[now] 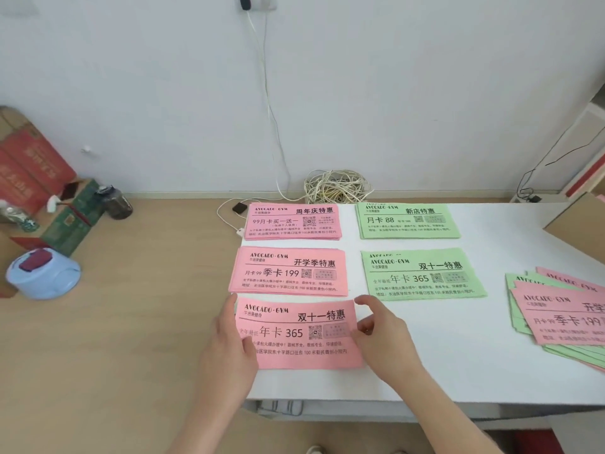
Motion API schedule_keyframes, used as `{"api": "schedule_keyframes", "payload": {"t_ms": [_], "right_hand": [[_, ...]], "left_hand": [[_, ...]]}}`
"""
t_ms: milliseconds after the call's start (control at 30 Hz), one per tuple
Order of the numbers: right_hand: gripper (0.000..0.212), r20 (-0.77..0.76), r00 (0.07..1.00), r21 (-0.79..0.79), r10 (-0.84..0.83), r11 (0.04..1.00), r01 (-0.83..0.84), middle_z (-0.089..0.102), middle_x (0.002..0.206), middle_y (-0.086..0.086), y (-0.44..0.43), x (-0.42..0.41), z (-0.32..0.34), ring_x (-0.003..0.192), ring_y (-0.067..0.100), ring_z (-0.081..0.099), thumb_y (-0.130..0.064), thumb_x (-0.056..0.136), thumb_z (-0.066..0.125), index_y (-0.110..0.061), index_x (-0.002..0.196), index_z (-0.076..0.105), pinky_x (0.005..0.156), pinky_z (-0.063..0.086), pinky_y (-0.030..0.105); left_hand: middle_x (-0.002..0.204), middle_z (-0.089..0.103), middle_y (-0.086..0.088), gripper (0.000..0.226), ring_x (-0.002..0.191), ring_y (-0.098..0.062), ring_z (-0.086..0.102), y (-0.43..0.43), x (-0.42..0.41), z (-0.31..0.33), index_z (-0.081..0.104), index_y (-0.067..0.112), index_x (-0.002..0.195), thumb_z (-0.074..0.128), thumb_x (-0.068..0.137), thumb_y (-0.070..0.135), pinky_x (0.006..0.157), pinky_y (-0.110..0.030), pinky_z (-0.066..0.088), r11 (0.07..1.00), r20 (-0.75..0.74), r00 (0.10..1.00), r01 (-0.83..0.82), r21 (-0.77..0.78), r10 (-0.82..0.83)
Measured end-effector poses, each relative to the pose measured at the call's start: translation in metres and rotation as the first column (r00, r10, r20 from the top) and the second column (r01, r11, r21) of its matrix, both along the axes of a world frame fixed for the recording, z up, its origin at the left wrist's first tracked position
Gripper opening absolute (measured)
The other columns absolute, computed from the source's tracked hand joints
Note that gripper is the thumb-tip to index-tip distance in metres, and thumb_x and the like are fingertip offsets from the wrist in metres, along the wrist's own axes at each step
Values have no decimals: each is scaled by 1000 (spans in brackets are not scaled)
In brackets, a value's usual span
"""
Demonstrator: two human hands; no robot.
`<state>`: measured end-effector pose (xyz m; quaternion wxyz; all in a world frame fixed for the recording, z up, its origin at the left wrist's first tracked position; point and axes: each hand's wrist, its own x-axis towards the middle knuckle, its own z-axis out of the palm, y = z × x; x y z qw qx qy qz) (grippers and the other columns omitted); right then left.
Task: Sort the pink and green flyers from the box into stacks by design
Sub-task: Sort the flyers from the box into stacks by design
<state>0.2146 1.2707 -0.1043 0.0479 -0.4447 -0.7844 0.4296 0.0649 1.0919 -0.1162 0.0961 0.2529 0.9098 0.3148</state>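
— How are the stacks laid out?
— On the desk (pixel 425 355), in 2 columns. The left one has 3: far-left stack (pixel 292 221), mid-left stack (pixel 288 271) and near-left stack (pixel 299 334). The right one has 2: far-right stack (pixel 407 221) and mid-right stack (pixel 424 275).
— Anything else?
— A loose pile (pixel 563 319) lies at the desk's right edge, and a cable coil (pixel 337 186) sits behind the stacks.

Unsorted flyer pile (pixel 563 319) cut off at right edge.
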Motion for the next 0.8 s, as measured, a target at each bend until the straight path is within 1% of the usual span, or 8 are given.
{"api": "schedule_keyframes", "payload": {"t_ms": [100,167,233,300,400,533,633,800], "right_hand": [[50,19,999,34,38,999,-39,62,78,-9,-8,-8,-1,75,13,61,-5,85,54,-30,127,47,62,50,28],[50,42,997,68,62,996,-64,62,77,-8,-10,-11,-3,74,14,61,-5,84,53,-29,128,47,64,52,31],[50,74,994,110,82,990,-90,60,80,-8,-11,-14,-5,77,16,60,-5,85,53,-28,129,47,68,51,32],[49,106,987,169,118,976,-134,59,87,-7,-12,-15,-6,81,16,59,-7,86,53,-27,130,47,72,50,31],[46,149,976,243,158,951,-191,54,97,-5,-13,-16,-6,86,17,58,-11,87,53,-25,131,46,74,47,29],[30,215,960,291,182,926,-241,50,100,-2,-14,-13,-7,84,22,59,-20,92,48,-22,122,51,73,47,31],[29,201,961,284,191,927,-244,50,104,-4,-9,-5,-4,85,18,60,-26,95,48,-24,123,54,75,46,27],[28,116,990,342,81,932,-117,54,106,-10,20,39,16,92,9,57,-25,93,55,-26,121,58,80,46,24]], "left_hand": [[120,50,-10,70,98,-32,50,-10,-6,-5,42,19,134,64,71,-3,72,-39,48,987,-237,967,60,-150,-95],[121,52,-11,58,101,-31,48,-12,-9,-10,56,19,120,72,67,3,81,-43,50,972,-339,920,136,-192,-196],[125,55,-6,43,107,-27,50,-7,-4,-12,63,24,112,74,72,16,89,-43,51,946,-303,901,262,-193,-312],[127,57,-3,32,114,-24,49,-2,5,-13,63,32,110,63,78,35,91,-42,49,913,-271,879,334,-236,-391],[125,59,1,34,114,-20,50,4,14,-11,61,40,103,46,74,52,89,-41,49,875,-219,877,343,-341,-429],[122,58,4,32,111,-19,53,8,13,-11,59,41,100,51,70,50,84,-41,50,868,-242,870,326,-374,-430],[115,60,4,31,106,-20,57,12,10,-8,60,40,94,62,64,47,78,-41,52,859,-224,873,326,-394,-433],[110,60,1,33,101,-24,58,34,17,1,64,28,95,78,66,28,73,-39,54,876,-250,852,387,-289,-459]]}}
